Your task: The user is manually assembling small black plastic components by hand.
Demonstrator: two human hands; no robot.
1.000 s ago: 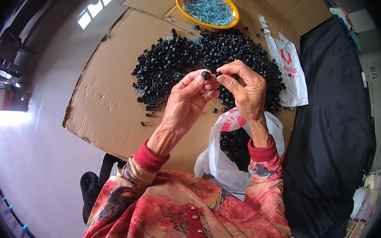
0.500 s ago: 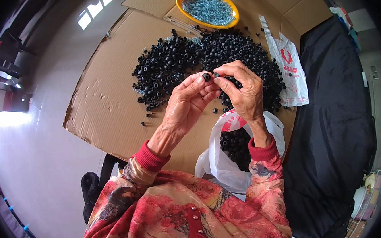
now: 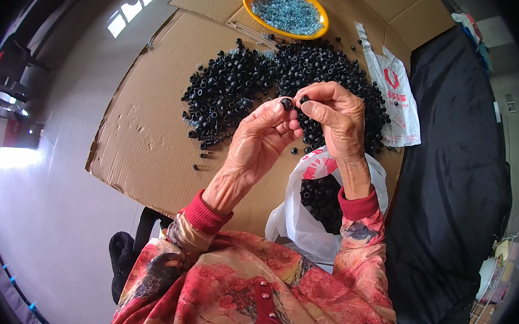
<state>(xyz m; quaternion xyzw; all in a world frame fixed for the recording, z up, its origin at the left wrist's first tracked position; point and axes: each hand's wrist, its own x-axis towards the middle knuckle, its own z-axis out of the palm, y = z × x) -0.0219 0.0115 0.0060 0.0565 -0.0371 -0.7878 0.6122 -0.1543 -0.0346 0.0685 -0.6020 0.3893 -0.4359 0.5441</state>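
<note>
My left hand (image 3: 262, 138) pinches a small black round part (image 3: 286, 104) between thumb and forefinger. Close beside it, my right hand (image 3: 336, 116) pinches another small black piece (image 3: 304, 99), the two fingertips almost touching. Both hands hover over a large heap of black round parts (image 3: 247, 87) spread on flattened cardboard (image 3: 149, 152). Below the hands an open white plastic bag (image 3: 303, 219) holds more black parts.
A yellow oval bowl (image 3: 253, 7) of small silvery screws stands at the far edge of the cardboard. A flat white plastic bag with red print (image 3: 398, 99) lies to the right. Dark cloth (image 3: 455, 165) covers the right side. Grey floor (image 3: 61, 196) lies to the left.
Both hands stay together over the heap with only slight finger shifts; the black pieces remain pinched at the fingertips.
</note>
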